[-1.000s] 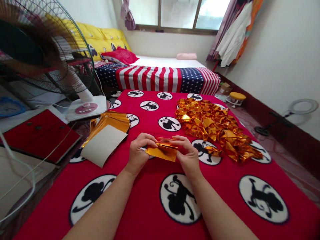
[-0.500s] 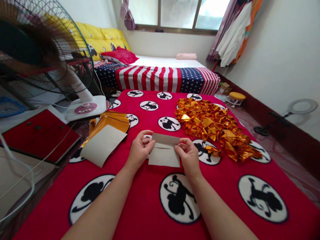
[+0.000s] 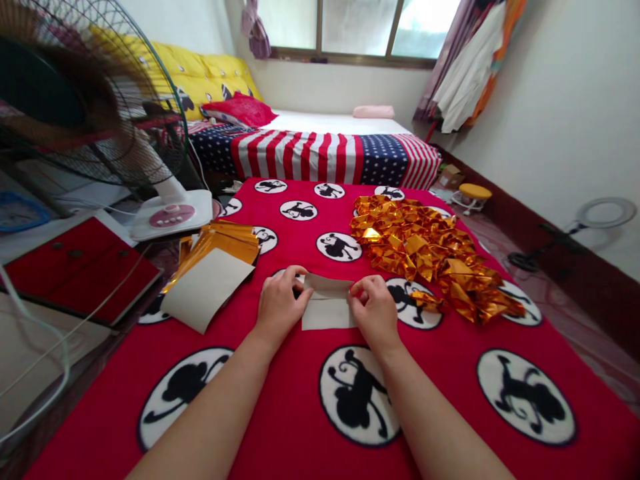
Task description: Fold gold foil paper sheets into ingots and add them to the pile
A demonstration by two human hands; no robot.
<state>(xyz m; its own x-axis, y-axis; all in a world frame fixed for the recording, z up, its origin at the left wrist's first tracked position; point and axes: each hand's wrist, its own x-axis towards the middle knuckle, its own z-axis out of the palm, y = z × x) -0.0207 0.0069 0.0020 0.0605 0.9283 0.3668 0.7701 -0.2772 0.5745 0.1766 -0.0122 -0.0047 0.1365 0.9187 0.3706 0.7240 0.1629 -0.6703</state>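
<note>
Between my hands is a folded sheet of paper (image 3: 327, 315), pale grey-white on the side that shows, with a crease across it and its far flap raised. My left hand (image 3: 283, 300) pinches its left edge between thumb and fingers. At the right edge, my right hand (image 3: 374, 308) grips the paper the same way. To the left lies a stack of gold foil paper (image 3: 225, 239), with a pale sheet (image 3: 207, 290) face up on top. A heap of folded gold foil pieces (image 3: 415, 237) spreads over the cloth to the right.
A red cloth (image 3: 285, 413) with monkey prints covers the surface under my hands. A fan (image 3: 173, 207) with blurred blades stands at the left. Behind is a bed with a flag-patterned cover (image 3: 310, 155). A yellow stool (image 3: 474, 192) and a ring light (image 3: 605, 215) stand at the right.
The paper's far flap has tipped up, and the sheet looks shorter front to back. Both hands have curled in more over its side edges.
</note>
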